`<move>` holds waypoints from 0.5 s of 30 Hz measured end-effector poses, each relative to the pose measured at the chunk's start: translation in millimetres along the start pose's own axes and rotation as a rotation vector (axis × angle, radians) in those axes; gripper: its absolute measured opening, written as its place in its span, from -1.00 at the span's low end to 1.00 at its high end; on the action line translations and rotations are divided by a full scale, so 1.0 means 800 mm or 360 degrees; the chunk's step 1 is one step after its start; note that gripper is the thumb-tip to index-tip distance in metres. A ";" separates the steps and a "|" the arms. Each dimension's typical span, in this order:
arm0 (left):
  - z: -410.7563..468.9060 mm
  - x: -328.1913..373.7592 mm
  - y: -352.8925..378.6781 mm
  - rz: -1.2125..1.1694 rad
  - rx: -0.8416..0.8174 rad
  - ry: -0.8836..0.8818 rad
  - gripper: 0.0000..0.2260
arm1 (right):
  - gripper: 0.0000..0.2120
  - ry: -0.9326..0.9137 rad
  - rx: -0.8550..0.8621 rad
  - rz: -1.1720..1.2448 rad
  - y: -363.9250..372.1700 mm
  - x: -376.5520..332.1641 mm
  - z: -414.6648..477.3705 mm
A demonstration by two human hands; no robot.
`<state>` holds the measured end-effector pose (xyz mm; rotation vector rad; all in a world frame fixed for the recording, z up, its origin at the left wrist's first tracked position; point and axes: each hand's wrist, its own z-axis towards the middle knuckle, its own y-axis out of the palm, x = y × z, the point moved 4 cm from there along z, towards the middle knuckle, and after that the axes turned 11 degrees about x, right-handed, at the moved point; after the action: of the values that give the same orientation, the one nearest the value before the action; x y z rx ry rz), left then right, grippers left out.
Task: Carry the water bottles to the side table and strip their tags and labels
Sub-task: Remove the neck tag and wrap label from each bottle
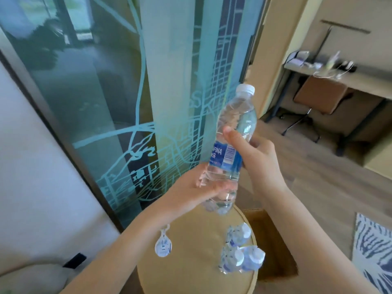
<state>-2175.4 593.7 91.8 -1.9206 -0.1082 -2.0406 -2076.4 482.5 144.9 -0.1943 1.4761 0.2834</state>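
- The clear plastic water bottle with a white cap and a blue label band [230,145] is held up in the air, tilted a little, above the round tan side table [191,262].
- The left hand [197,187] is wrapped around the lower part of this bottle. The right hand [252,153] is closed on its middle, with the thumb lying across the upper edge of the blue label [224,154].
- Three other clear bottles with white caps [239,249] stand close together on the table, below the held bottle and toward its right edge. A small white drop-shaped paper tag with a string [163,244] hangs off the table's left side, just under the left forearm.
- Risk, in my judgement: the wall of the bottle is thin and smooth, so a hard pull on the label could make it slip from the hands and fall on the three bottles below, knocking them over.
- The label may also tear in pieces and leave strips on the bottle.
- The hanging tag could be swept to the floor by the left forearm.
- Writing: on the blue label I read white letters "FINA"; the start of the word is turned away. There is a white barcode panel beside it. Smaller text below is too blurred to read.
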 end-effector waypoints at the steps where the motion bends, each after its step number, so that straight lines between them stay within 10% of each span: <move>1: 0.001 0.010 0.002 0.0009 0.0042 0.0030 -0.37 | -0.20 -0.0037 -0.0014 -0.0029 -0.002 -0.011 -0.001; 15: 0.007 0.057 0.020 -0.0364 0.0022 0.0148 -0.70 | -0.38 -0.0034 -0.0243 0.0230 -0.037 -0.004 -0.029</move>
<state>-2166.6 571.3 134.5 -1.8759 -0.3324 -2.2639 -2089.9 447.2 144.7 -0.2070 1.4505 0.5143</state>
